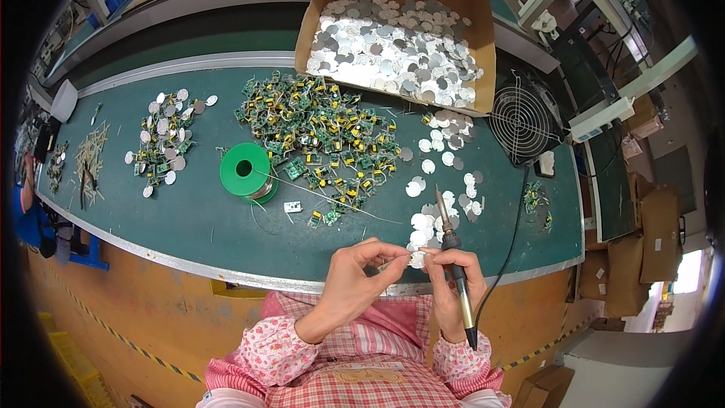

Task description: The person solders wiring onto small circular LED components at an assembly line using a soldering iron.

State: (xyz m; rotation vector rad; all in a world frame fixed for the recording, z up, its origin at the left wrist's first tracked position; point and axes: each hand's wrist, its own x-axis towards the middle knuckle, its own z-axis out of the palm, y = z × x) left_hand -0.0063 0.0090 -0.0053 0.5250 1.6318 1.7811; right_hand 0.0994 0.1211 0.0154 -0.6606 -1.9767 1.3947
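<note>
Near the front edge of the bench, my left hand [358, 273] is closed, its thumb and fingertips pinching at a small round white disc [417, 260]. My right hand [459, 287] is wrapped round a soldering iron [451, 240], whose tip points up and away over the bench. The right thumb and fingertips also meet at the disc's other side. Whatever else lies between the fingertips is too small to make out. Just beyond my hands lie loose white and grey discs [421, 221]. A green spool of solder wire [245, 170] stands to the left, its loose strand reaching toward my hands.
A large heap of small circuit boards [317, 128] covers the middle of the bench. Behind it stands a cardboard box [483, 38] full of discs. A fan [522, 117] sits at the right, near the iron's cord. Boards with discs [162, 140] lie at the left.
</note>
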